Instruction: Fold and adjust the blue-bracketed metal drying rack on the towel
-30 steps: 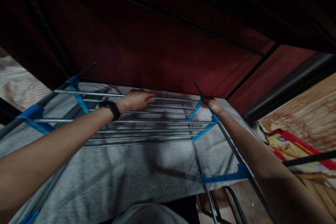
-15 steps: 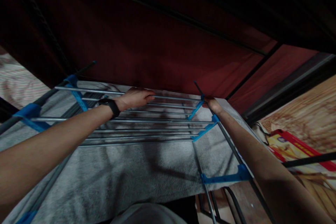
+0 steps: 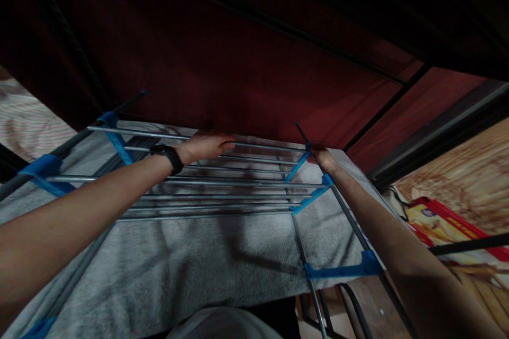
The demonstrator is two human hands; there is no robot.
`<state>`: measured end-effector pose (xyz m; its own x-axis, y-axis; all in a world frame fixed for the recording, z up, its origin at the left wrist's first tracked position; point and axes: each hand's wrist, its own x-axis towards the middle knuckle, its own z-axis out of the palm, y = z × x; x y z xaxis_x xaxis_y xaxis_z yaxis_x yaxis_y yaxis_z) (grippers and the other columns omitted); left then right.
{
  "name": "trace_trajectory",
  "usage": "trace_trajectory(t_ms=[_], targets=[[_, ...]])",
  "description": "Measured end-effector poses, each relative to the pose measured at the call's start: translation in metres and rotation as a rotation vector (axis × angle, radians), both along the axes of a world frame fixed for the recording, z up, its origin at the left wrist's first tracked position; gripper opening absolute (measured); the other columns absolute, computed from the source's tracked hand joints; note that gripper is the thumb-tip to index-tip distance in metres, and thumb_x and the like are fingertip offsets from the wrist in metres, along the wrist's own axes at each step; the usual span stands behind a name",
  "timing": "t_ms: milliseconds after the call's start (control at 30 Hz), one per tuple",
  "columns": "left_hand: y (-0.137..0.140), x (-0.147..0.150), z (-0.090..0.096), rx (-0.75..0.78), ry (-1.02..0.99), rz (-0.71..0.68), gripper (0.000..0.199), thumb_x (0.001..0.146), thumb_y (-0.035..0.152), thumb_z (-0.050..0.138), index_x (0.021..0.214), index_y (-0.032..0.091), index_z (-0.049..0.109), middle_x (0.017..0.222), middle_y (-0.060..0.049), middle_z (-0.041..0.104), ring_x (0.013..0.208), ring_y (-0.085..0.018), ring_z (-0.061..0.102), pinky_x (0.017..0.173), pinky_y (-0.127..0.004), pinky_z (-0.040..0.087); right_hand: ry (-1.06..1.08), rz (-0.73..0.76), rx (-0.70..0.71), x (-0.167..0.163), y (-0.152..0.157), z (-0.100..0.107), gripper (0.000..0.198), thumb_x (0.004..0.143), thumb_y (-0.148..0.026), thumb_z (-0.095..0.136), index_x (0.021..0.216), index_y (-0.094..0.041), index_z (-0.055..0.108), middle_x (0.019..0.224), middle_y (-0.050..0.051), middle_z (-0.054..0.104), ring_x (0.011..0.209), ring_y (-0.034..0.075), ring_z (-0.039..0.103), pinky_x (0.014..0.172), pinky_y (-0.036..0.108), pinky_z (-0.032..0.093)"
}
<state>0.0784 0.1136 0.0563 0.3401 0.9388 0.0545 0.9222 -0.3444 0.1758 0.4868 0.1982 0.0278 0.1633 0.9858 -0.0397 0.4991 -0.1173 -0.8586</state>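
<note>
A shoe rack of thin metal tubes [image 3: 238, 183] with blue plastic brackets [image 3: 312, 198] lies over a grey cloth in front of me. My left hand [image 3: 210, 144], with a black band on its wrist, is closed around the farthest crosswise tube near its middle. At the far right corner, my right hand [image 3: 325, 160] wraps round the dark side pole [image 3: 348, 212], beside the far blue bracket. Its fingers are partly hidden behind the pole. On the left, two more blue brackets [image 3: 50, 174] sit on the other side pole.
Loose metal tubes [image 3: 131, 156] lie on the grey cloth [image 3: 238, 254] at the left. A dark red fabric panel [image 3: 222, 74] rises just behind the rack. To the right are a red and yellow box [image 3: 449, 222] and a wood-patterned floor [image 3: 469, 164].
The left end of the rack has shifted very slightly to the right. Both hands keep their places on the rack.
</note>
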Motion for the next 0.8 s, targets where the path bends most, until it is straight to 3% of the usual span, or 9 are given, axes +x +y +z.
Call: trace_trajectory(t_ms=[300, 800], targets=[[0.003, -0.004, -0.009, 0.047, 0.001, -0.019, 0.049, 0.105, 0.049, 0.037, 0.139, 0.028, 0.066, 0.137, -0.006, 0.071, 0.122, -0.025, 0.066, 0.101, -0.032, 0.047, -0.053, 0.004, -0.022, -0.001, 0.0, 0.001, 0.008, 0.088, -0.026, 0.056, 0.088, -0.022, 0.064, 0.08, 0.005, 0.072, 0.078, 0.019, 0.071, 0.074, 0.028, 0.063], [-0.002, -0.004, -0.01, 0.069, -0.011, -0.019, 0.047, 0.106, 0.048, 0.039, 0.139, 0.029, 0.066, 0.134, -0.006, 0.073, 0.12, -0.025, 0.068, 0.1, -0.032, 0.047, -0.157, 0.017, -0.024, -0.004, -0.006, 0.007, 0.011, 0.092, -0.024, 0.054, 0.093, -0.02, 0.065, 0.086, 0.006, 0.075, 0.082, 0.019, 0.073, 0.076, 0.028, 0.063]])
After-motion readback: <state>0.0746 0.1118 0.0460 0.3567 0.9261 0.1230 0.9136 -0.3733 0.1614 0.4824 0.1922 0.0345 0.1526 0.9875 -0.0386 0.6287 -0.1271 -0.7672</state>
